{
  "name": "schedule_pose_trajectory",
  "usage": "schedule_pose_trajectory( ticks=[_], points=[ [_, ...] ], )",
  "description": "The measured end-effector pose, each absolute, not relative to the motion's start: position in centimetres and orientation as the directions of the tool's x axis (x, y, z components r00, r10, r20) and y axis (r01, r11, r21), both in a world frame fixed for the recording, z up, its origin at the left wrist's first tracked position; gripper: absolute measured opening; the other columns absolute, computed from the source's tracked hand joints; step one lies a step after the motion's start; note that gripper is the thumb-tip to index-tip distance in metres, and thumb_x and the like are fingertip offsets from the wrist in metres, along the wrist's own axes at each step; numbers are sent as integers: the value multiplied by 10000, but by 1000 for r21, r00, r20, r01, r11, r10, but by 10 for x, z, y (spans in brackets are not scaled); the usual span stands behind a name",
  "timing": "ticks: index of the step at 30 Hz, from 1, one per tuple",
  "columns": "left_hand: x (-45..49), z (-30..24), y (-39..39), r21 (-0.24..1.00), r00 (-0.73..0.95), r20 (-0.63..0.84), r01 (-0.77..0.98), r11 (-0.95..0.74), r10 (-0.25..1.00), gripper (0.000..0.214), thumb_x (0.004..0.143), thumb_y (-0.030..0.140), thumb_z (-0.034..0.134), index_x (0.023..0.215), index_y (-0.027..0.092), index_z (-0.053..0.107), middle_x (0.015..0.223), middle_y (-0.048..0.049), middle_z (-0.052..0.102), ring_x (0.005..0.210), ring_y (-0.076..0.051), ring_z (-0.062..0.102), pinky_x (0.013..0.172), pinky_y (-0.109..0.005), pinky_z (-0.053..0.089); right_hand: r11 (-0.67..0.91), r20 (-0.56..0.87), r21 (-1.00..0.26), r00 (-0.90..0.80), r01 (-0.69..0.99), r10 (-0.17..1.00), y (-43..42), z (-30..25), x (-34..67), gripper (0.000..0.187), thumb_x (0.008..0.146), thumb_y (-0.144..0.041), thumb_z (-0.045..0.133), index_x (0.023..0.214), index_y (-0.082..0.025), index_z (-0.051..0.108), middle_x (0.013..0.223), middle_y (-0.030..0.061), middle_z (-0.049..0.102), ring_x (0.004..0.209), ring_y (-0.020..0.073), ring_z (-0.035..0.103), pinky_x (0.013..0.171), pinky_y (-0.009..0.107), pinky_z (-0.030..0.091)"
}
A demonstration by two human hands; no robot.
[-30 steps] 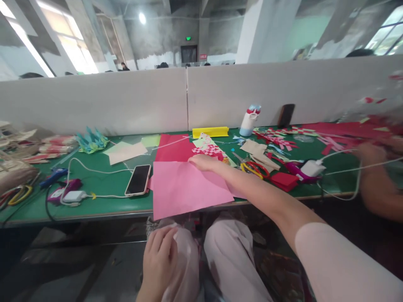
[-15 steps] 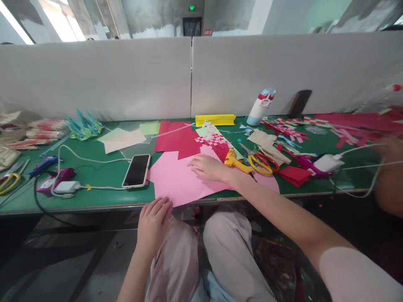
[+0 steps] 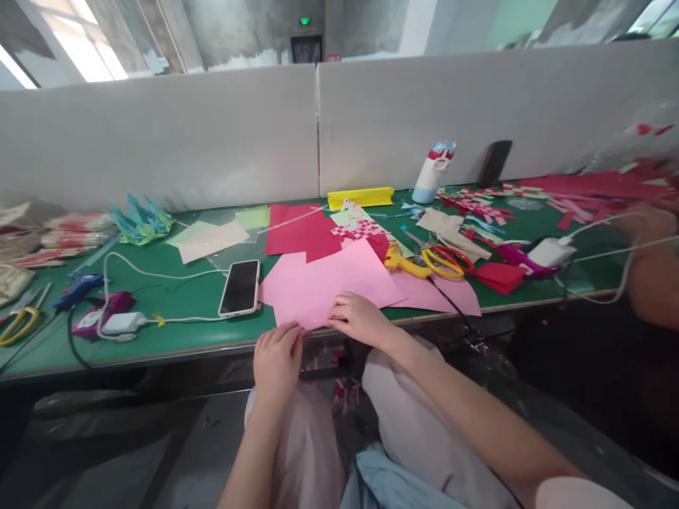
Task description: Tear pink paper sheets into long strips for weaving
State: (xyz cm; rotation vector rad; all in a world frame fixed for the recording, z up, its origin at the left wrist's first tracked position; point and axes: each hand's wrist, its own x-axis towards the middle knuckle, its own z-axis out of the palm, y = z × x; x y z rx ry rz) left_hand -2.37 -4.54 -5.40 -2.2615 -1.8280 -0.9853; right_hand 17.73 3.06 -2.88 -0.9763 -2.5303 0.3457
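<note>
In the head view, the left hand (image 3: 276,360) and right hand (image 3: 363,318) meet the near edge of a pink sheet (image 3: 329,279), which lies spread on the table (image 3: 180,348) just beyond the fingers. The left fingers are bunched close together at its near left corner; the right fingers are curled along the same edge. Whether either set pinches the paper or only rests on it, I cannot tell.

As to progress, the sheet looks flat, with no crease or cut that I can make out, so work on it seems barely begun. Beyond the right fingers, a checked paper piece (image 3: 361,227) appears already woven, lying by a red sheet (image 3: 286,227). A yellow glue gun (image 3: 406,263) and scissors (image 3: 428,249) lie unheld to the right fingers' far right.

The table is green and busy: left of the left fingers, a phone (image 3: 240,288); far beyond the right fingers, a bottle (image 3: 428,180). Farther off from both sets of fingers, a pale partition (image 3: 212,134) closes the table's back; over it show a rough grey wall, a dark door (image 3: 306,49) and a lit green sign (image 3: 304,21). Well right of the right fingers is another person's arm (image 3: 652,276).
</note>
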Motion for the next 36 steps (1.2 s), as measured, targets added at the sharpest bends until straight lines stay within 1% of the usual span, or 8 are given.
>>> schedule_pose_trajectory(
  ticks=[6, 11, 16, 19, 22, 25, 29, 36],
  points=[
    [-26, -52, -43, 337, 96, 511, 892, -302, 854, 206, 865, 239, 513, 937, 224, 705, 1000, -69, 731, 896, -250, 657, 812, -390, 474, 719, 248, -392, -687, 574, 683, 41, -28, 173, 167, 858, -234, 594, 741, -173, 698, 796, 55, 646, 820, 172, 559, 771, 280, 395],
    [-24, -54, -46, 333, 95, 504, 896, -295, 858, 223, 864, 209, 506, 1000, 219, 682, 1035, -66, 721, 931, -244, 649, 873, -397, 466, 705, 195, -418, -702, 572, 685, 48, -23, 171, 164, 829, -211, 624, 680, -169, 680, 766, 44, 647, 798, 165, 569, 723, 258, 391],
    [-25, -57, -59, 331, -48, 579, 926, -181, 814, 252, 863, 196, 494, 1063, 174, 646, 1016, -111, 710, 934, -253, 638, 856, -404, 478, 691, 161, -433, -705, 578, 691, 52, -23, 171, 120, 814, -202, 633, 719, -168, 697, 780, 53, 652, 793, 167, 578, 699, 256, 383],
    [-18, -55, -75, 267, -95, 656, 957, -113, 748, 279, 846, 166, 506, 1098, 159, 625, 1057, -134, 687, 975, -258, 618, 865, -402, 472, 686, 142, -440, -709, 579, 690, 54, -23, 172, 123, 815, -218, 634, 722, -171, 700, 800, 53, 658, 769, 156, 586, 674, 247, 382],
    [1, -54, -89, 191, -47, 678, 975, -114, 733, 282, 831, 109, 504, 1085, 150, 619, 1049, -128, 684, 997, -250, 601, 904, -406, 451, 683, 123, -445, -716, 580, 687, 55, -20, 173, 143, 821, -243, 630, 718, -171, 698, 820, 57, 667, 784, 160, 597, 669, 244, 380],
    [23, -58, -95, 119, 25, 655, 984, -136, 755, 306, 826, 91, 506, 1113, 137, 599, 1062, -121, 682, 1008, -242, 594, 908, -400, 454, 676, 98, -447, -719, 585, 688, 55, -16, 174, 159, 822, -261, 623, 719, -169, 702, 841, 61, 676, 802, 168, 606, 666, 245, 379],
    [44, -65, -94, 22, 104, 628, 988, -151, 771, 438, 812, 85, 515, 1250, 104, 515, 1184, -137, 641, 1109, -257, 562, 934, -402, 447, 665, 66, -442, -718, 602, 693, 55, -11, 174, 152, 820, -275, 616, 773, -172, 718, 883, 65, 691, 837, 171, 618, 675, 241, 383],
    [53, -72, -87, -35, 114, 613, 992, -118, 782, 581, 813, 84, 493, 1382, 82, 373, 1326, -177, 548, 1236, -275, 485, 988, -412, 406, 673, 6, -403, -733, 620, 680, 57, -5, 175, 165, 812, -307, 621, 828, -188, 734, 892, 63, 712, 807, 155, 626, 634, 227, 376]
  ],
)
